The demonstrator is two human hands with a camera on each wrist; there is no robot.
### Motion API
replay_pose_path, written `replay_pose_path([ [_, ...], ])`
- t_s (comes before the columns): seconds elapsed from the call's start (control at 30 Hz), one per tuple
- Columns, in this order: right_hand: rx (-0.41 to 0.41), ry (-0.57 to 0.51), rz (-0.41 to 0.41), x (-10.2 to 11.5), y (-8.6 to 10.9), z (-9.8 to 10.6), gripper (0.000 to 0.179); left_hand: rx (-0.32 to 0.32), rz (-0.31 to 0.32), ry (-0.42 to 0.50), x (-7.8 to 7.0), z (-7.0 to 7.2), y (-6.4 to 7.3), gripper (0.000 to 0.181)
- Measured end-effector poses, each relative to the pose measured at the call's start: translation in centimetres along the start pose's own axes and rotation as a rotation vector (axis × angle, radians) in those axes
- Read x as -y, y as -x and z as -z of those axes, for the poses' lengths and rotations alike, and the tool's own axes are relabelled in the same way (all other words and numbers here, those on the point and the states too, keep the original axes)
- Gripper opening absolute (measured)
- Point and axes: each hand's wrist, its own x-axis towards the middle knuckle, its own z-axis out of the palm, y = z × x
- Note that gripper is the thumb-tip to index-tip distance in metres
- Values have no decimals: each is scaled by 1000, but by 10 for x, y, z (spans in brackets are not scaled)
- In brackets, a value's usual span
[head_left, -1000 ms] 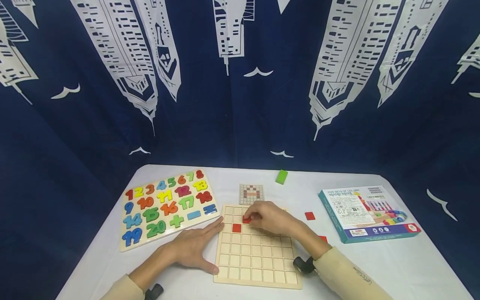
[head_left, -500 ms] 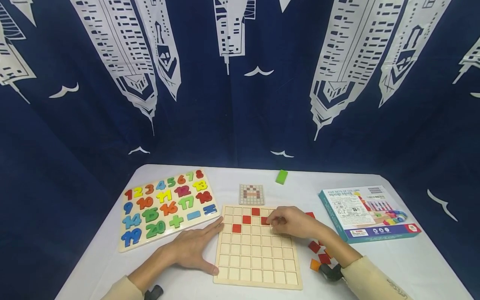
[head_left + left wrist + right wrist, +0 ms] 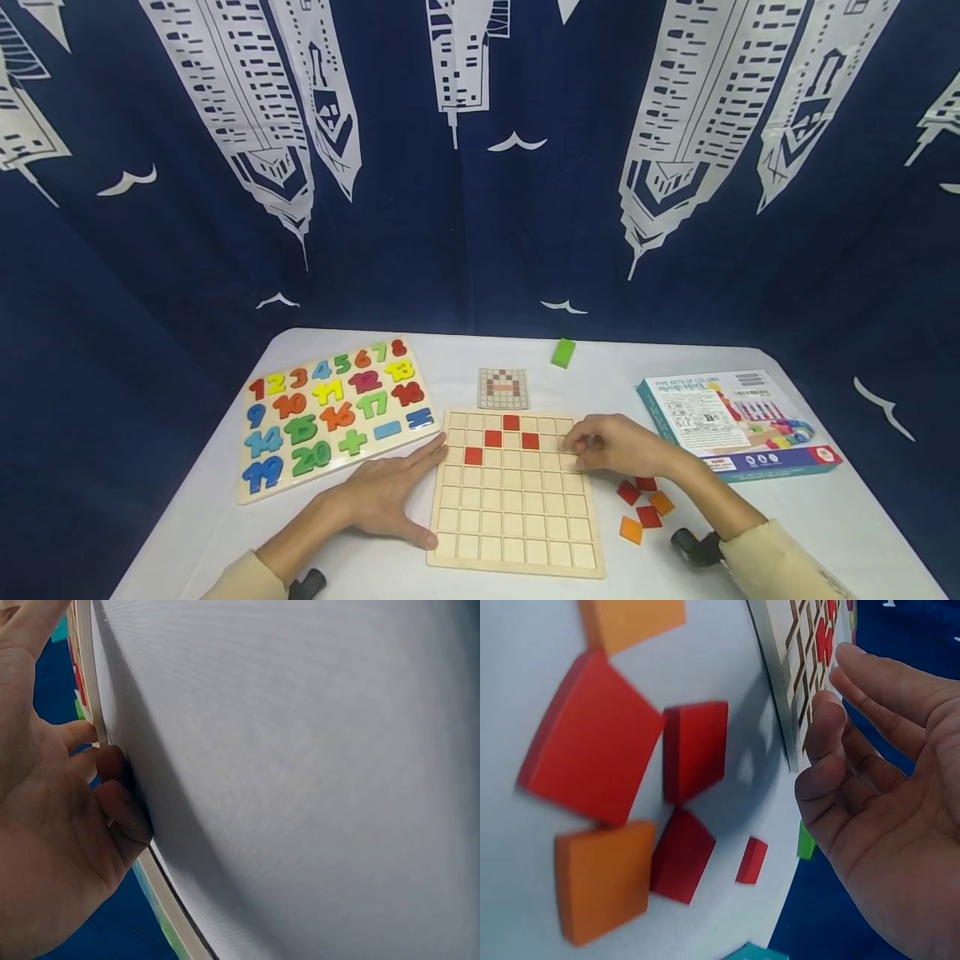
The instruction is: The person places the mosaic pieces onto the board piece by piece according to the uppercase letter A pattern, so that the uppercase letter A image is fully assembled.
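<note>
A wooden grid board [image 3: 513,525] lies flat, several red square tiles sitting in its upper cells, among them a red tile [image 3: 529,441] in the second row. My left hand [image 3: 386,496] rests along the board's left side with fingers spread, the thumb tip at the lower left edge. Over the board's upper right edge hovers my right hand [image 3: 618,446], its fingers loosely bent. Between those fingers the right wrist view shows no tile. Beside the board's right side lie loose red tiles [image 3: 592,742] and orange tiles [image 3: 604,881].
A small printed pattern card [image 3: 503,389] lies behind the board. The number puzzle [image 3: 341,400] is at the left, a green block [image 3: 563,353] at the back. On the right a boxed bead set [image 3: 738,425] lies close to my right forearm. One red tile [image 3: 751,860] lies apart.
My right hand has moved right across the board, from the upper left red tiles to its right edge. Red tiles now show where it was, and more loose tiles are uncovered. The left hand stays put.
</note>
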Motion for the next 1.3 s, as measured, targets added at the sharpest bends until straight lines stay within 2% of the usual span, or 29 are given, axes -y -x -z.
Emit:
replay_pose_path([
  [0.23, 41, -24, -38, -6, 13, 6, 25, -2, 3, 2, 0, -1, 1, 124],
  [0.5, 117, -53, -165, -10, 29, 12, 27, -6, 7, 1, 0, -2, 0, 125],
  [0.77, 175, -34, -210, -16, 40, 18, 26, -1, 13, -4, 0, -2, 0, 125],
  [1.3, 161, 67, -194, -16, 44, 11, 33, -6, 4, -15, -1, 0, 0, 124],
])
